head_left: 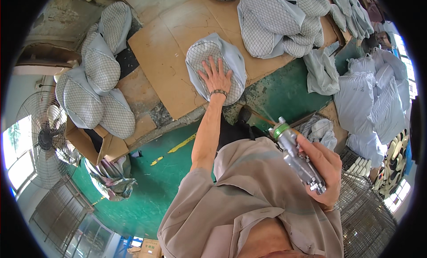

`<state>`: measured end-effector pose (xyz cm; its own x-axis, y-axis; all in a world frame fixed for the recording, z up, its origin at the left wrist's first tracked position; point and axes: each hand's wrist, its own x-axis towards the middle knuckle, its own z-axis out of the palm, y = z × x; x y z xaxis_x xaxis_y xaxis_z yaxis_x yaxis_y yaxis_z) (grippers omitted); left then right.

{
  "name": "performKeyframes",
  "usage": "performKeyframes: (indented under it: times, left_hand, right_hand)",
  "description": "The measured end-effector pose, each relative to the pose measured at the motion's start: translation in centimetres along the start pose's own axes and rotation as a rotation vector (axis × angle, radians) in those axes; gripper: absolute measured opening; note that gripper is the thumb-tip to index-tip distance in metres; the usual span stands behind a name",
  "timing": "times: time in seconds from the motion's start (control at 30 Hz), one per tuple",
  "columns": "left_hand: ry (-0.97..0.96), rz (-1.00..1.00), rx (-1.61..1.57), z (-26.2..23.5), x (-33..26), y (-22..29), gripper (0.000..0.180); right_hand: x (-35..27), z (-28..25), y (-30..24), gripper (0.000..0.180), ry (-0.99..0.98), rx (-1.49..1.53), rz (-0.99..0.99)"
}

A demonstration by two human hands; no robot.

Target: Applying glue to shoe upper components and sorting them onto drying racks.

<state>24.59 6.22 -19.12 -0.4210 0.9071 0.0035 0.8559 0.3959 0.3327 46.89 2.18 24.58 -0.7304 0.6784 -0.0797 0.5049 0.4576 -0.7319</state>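
My left hand [217, 80] lies flat, fingers spread, on a rounded cover [198, 52] with a diamond-patterned light face and a smooth grey border. The cover rests on a flat sheet of brown cardboard [162, 64] on the worktable. In my right hand [328, 169] is a metal spray gun [291, 151] with a green ring near its nozzle. I hold it in front of my torso, to the right, apart from the cover. The nozzle points up and leftward, and a faint pale streak shows by it. My palm partly hides the gun's grip.
Similar patterned covers [84, 95] lie piled at the left, above an open cardboard box [100, 147]. More covers [271, 24] are heaped at the far right. Stuffed pale plastic bags [371, 98] stand right. A large caged fan [44, 138] stands left; a wire rack [362, 213] is lower right.
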Motion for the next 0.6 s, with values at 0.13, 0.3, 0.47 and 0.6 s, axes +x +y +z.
performKeyframes:
  times: [0.13,0.3,0.47,0.6]
  left_hand:
    - [-0.038,0.000,-0.115,-0.7,-0.9,0.1,0.063]
    - [-0.177,0.037,-0.265,-3.3,-6.0,2.0,0.056]
    - [-0.115,0.149,-0.399,-5.7,-10.2,2.0,0.059]
    - [-0.114,0.212,-0.401,-6.9,-11.8,2.0,0.057]
  right_hand:
    - [-0.5,0.8,-0.8,0.058,0.088,-0.083,0.036]
    - [-0.6,1.2,-1.7,0.056,0.161,-0.098,0.203]
    - [-1.2,1.4,-1.7,0.057,0.157,-0.083,0.154]
    - [-2.0,1.7,-1.3,0.053,0.167,0.022,0.157]
